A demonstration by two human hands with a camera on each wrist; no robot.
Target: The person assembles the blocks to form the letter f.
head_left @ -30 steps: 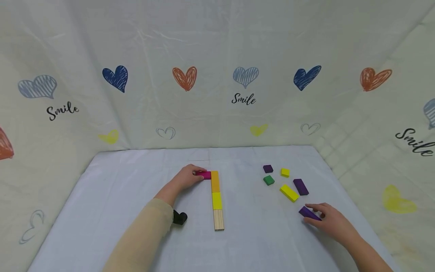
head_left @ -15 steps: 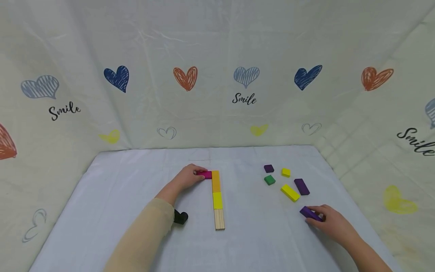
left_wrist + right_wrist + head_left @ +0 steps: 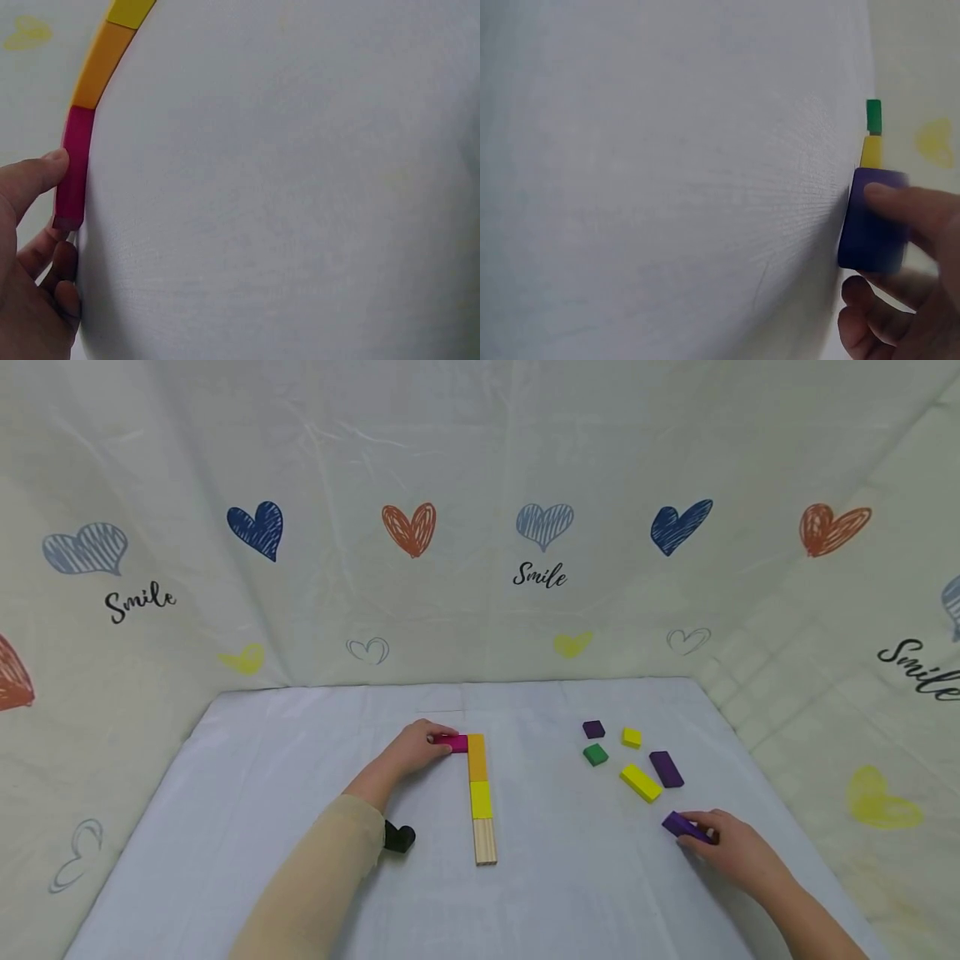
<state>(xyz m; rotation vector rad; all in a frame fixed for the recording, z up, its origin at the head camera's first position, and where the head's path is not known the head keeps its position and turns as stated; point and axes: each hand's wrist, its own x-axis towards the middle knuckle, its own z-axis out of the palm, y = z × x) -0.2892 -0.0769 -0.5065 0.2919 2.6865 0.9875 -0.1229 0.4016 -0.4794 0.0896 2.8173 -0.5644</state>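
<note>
My left hand (image 3: pixel 411 749) pinches a magenta wooden block (image 3: pixel 73 169) between thumb and fingers. The block's far end meets the top of an orange block (image 3: pixel 477 758). Below the orange one, in a straight line, lie a yellow block (image 3: pixel 481 800) and a plain wood block (image 3: pixel 485 841). On the right, my right hand (image 3: pixel 738 849) holds a purple block (image 3: pixel 686 827), its thumb laid on the broad face in the right wrist view. Just beyond that hand lie a long yellow block (image 3: pixel 641 783) and another purple block (image 3: pixel 666 769).
Farther back on the right lie a small dark purple block (image 3: pixel 593 729), a small green block (image 3: pixel 596 755) and a small yellow block (image 3: pixel 632 737). A black object (image 3: pixel 400 837) shows beside the left sleeve. White cloth (image 3: pixel 570 893) covers the table; heart-printed cloth stands behind.
My right fingers have closed in more firmly around the purple block, with little shift in its place. The left hand stays on the magenta block.
</note>
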